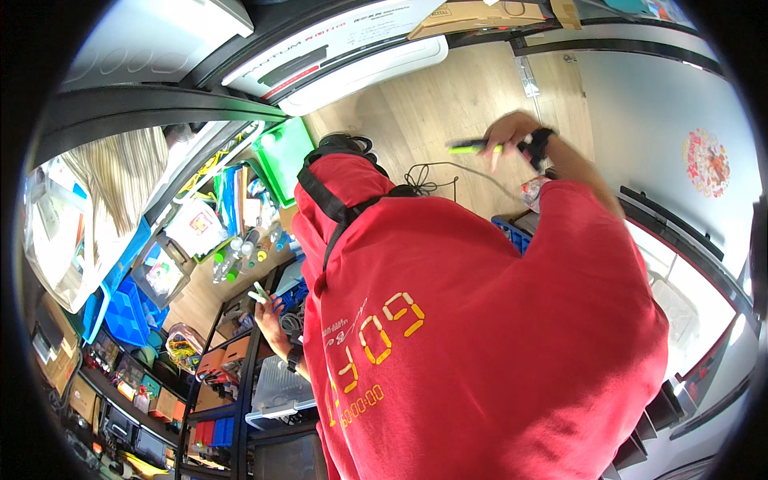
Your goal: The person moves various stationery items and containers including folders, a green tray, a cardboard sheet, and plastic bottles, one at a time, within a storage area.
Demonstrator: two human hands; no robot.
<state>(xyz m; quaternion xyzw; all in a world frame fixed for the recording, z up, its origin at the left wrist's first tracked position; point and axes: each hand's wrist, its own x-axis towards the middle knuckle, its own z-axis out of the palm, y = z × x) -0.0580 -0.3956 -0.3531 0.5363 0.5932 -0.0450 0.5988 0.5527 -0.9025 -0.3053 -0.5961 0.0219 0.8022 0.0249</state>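
Observation:
My right hand [512, 132], at the upper right over the wooden floor [448, 88], is closed round a slim black and yellow-green tool [466, 148]. The tool points left; its exact kind is unclear. A black band sits on that wrist. Out to the left, beside dark shelving, my left hand [270, 314] is closed on a small pale green and white object [258, 294] with two narrow ends sticking out. A dark band circles this wrist too. Red sweatshirt cloth [480, 344] with yellow printing fills the middle, and a black strap [340, 212] crosses it.
A thin cable [456, 166] curls over the floor. To the left are a green tray [286, 160], several clear bottles [232, 260] and a blue bin [126, 312]. A clear lidded box [280, 388] sits below the left hand. White panels [656, 120] stand at right.

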